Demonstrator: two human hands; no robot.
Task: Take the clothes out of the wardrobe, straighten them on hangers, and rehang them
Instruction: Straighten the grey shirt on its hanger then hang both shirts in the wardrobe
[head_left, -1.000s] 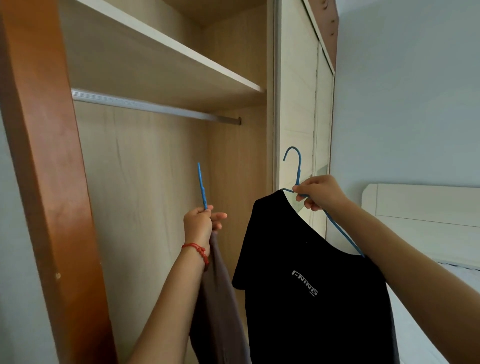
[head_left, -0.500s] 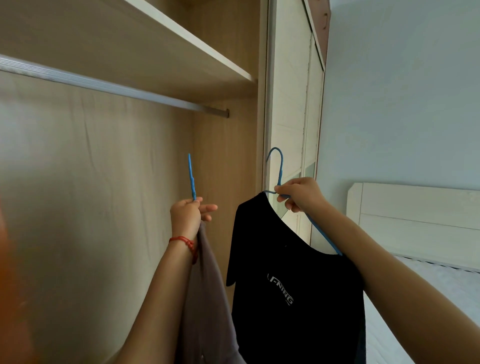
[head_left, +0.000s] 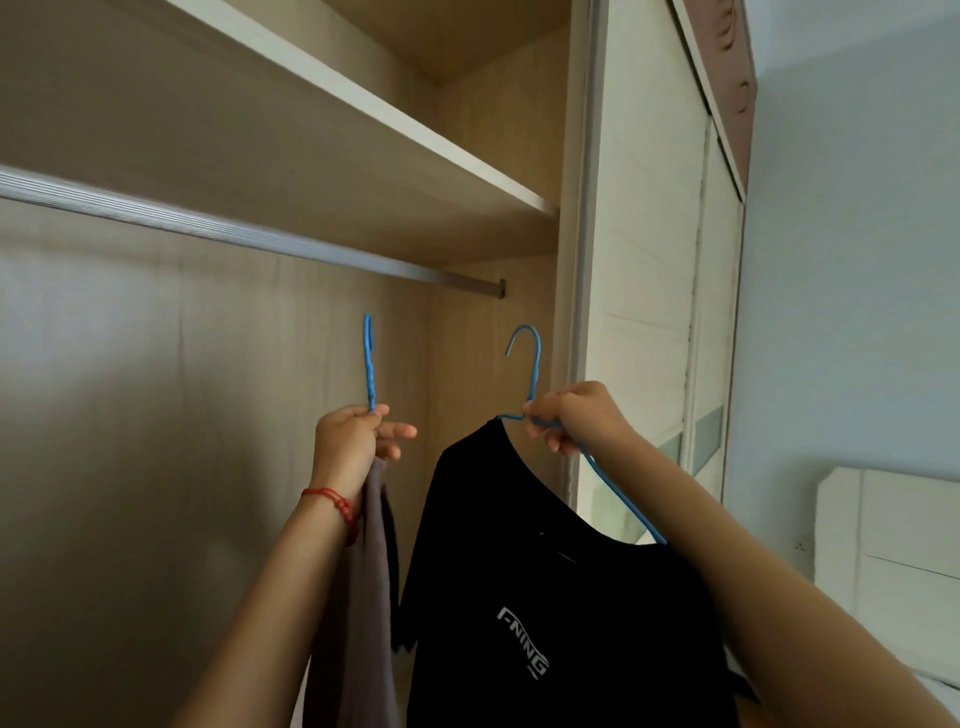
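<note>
Raising both garments toward the wardrobe rail (head_left: 249, 234), each blue hanger is pinched at its neck, hooks free above the fingers: black T-shirt (head_left: 545, 597) under the right hand (head_left: 576, 418), a seemingly grey garment (head_left: 371, 597) under the left hand (head_left: 348, 441).

We count, below the rail (head_left: 249, 236): two blue hangers (head_left: 369, 364) (head_left: 530, 374), two garments, one black T-shirt (head_left: 545, 597), one grey garment (head_left: 371, 597); two hands (head_left: 345, 441) (head_left: 576, 415).

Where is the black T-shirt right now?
In the head view, the black T-shirt hangs right of centre on a blue hanger gripped by the right hand, below the wardrobe rail.
</note>
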